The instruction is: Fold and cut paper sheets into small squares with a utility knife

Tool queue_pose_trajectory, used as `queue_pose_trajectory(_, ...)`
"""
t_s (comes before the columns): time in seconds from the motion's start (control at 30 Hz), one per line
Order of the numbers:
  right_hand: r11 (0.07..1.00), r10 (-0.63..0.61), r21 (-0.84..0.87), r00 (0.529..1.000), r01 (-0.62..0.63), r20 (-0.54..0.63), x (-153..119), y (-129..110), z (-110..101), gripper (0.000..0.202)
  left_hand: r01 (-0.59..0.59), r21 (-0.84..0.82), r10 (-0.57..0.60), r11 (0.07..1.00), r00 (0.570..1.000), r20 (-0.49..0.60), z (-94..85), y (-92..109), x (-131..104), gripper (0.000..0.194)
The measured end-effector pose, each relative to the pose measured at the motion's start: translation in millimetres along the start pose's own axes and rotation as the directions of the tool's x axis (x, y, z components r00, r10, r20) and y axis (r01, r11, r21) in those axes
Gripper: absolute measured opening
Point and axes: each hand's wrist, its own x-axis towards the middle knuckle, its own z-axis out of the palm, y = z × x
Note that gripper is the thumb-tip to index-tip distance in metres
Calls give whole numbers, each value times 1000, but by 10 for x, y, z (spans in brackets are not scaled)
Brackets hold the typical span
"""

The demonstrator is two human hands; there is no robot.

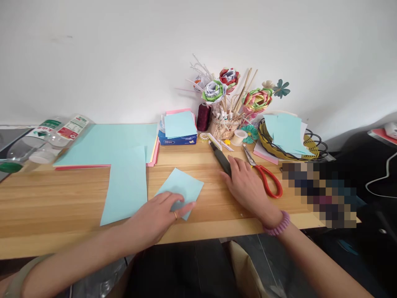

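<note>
My left hand (164, 212) rests on a small light-blue paper square (194, 186) near the table's front edge. Its thumb and index finger are apart, and the other fingers lie over the paper. On the right, my right hand (246, 182) closes around the near end of a long black tool (221, 158), which looks like a knife; the grip is partly hidden under the fingers. Just beyond that hand lie scissors (269, 182) with red handles. A larger blue strip of paper (128, 186) lies left of the square, overlapping a stack of coloured sheets (93, 142).
Plastic bottles (66, 132) lie at the left. Along the wall are a blue box (178, 140) topped with paper squares, a dark thread spool (204, 118), a pot of paper flowers (225, 124), white tape (239, 137) and a yellow basket (287, 154) holding blue paper.
</note>
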Motion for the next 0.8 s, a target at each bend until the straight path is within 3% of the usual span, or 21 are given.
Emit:
queue_pose_trajectory(0.13, 998, 18, -60, 997, -14, 70, 227, -44, 148, 40, -65, -146, 53, 987, 995, -83, -78, -210, 39, 42)
queue_pose_trajectory(0.3, 998, 8, -58, 996, -3, 93, 194, -32, 92, 26, -114, -46, 112, 992, 993, -47, -104, -459, 68, 29)
queue_pose_trajectory(0.47, 998, -52, 47, 997, 50, 54, -210, -16, -171, 34, -147, 19, 148, 989, 987, -71, -84, -427, 172, 32)
queue_pose_trajectory(0.63, 945, -194, 280, 979, 170, 62, -774, -39, -390, 36, -110, -142, 90, 984, 986, -141, -29, -415, 270, 33)
queue_pose_trajectory(0.7, 936, -216, 302, 973, 184, 79, -952, -43, -438, 38, -120, -197, 87, 973, 982, -166, -8, -431, 309, 30)
queue_pose_trajectory(0.8, 932, -269, 275, 959, 237, 84, -1123, -49, -489, 42, -128, -199, 104, 972, 987, -126, 11, -447, 346, 46)
